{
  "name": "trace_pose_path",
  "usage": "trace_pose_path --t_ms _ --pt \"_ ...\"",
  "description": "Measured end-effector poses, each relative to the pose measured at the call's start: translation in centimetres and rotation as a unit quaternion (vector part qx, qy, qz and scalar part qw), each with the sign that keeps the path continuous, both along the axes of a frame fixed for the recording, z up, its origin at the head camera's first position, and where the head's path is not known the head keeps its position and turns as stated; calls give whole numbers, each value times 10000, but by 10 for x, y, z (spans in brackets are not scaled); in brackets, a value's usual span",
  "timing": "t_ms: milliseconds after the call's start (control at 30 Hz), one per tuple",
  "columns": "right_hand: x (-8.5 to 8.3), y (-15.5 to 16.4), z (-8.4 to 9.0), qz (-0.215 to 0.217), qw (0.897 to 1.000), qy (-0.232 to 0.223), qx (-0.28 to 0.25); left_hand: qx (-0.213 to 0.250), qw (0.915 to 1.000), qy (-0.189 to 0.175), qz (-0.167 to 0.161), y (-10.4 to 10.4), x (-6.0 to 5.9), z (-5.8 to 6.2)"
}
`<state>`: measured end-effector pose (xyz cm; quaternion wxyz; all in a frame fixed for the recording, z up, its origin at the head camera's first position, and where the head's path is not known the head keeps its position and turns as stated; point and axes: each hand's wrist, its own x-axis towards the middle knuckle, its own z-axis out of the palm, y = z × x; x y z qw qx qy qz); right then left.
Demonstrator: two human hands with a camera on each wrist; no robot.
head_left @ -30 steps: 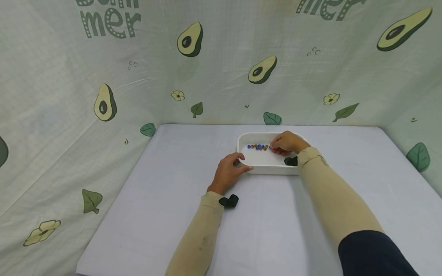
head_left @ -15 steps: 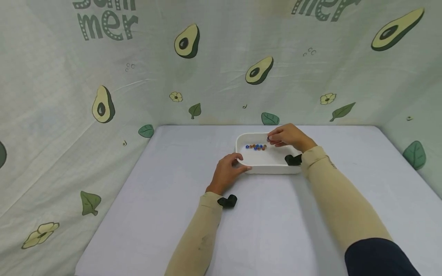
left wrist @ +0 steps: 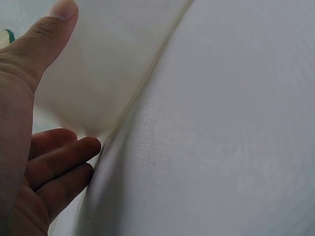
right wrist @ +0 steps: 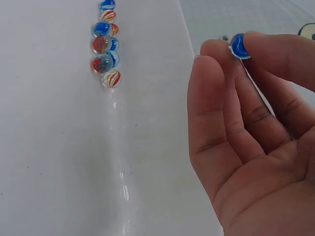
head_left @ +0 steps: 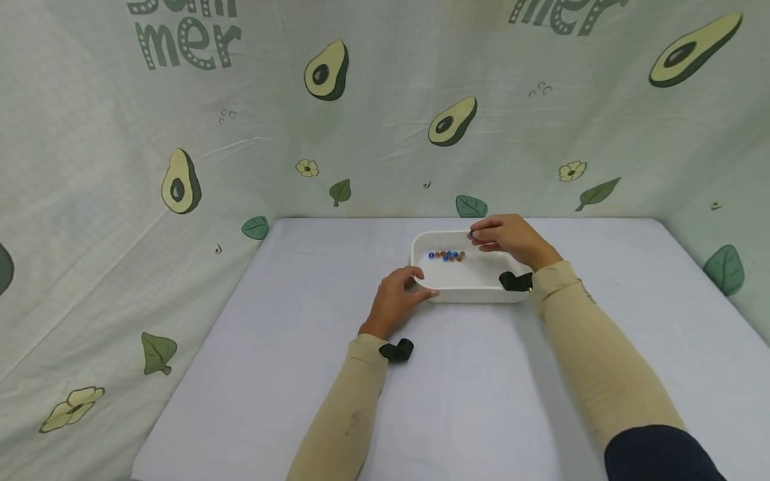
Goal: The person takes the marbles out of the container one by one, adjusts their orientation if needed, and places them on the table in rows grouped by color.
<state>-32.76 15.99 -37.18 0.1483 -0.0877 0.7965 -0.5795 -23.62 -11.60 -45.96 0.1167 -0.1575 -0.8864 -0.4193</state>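
Right hand point(right wrist: 246, 147) pinches one small blue glass marble point(right wrist: 239, 45) between thumb and fingertips, held above the far rim of the white rectangular plastic tray point(head_left: 463, 288). Left hand point(head_left: 397, 299) grips the tray's near-left corner, thumb on the rim. A row of blue and orange marbles point(right wrist: 105, 44) lies inside the tray.

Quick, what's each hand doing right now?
Left hand: grips the tray corner.
Right hand: pinches a blue marble.
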Motion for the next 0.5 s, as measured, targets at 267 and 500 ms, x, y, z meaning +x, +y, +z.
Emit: trace_pose_path --t_ms 267,500 --pt "8 -1 2 -314 9949 180 -937 -37 10000 -1 20 1 -2 2" --pt "15 -3 3 -362 9926 319 -1114 7 9999 -103 21 0 -1 1"
